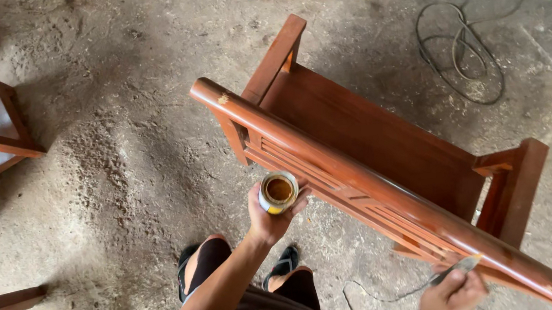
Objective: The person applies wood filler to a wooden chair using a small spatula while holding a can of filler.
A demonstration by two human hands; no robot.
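A reddish wooden bench (pixel 384 143) stands on a dusty floor (pixel 105 159). The left hand (pixel 270 218) grips a small open tin (pixel 278 192) just beside its top rail. The right hand (pixel 452 296) grasps a brush (pixel 457 268) touching the rail.

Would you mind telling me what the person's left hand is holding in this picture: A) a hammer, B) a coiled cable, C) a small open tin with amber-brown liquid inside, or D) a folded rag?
C: the left hand grips a small open tin showing amber-brown liquid, beside the top rail of the reddish wooden bench, while the right hand holds a brush to that rail.
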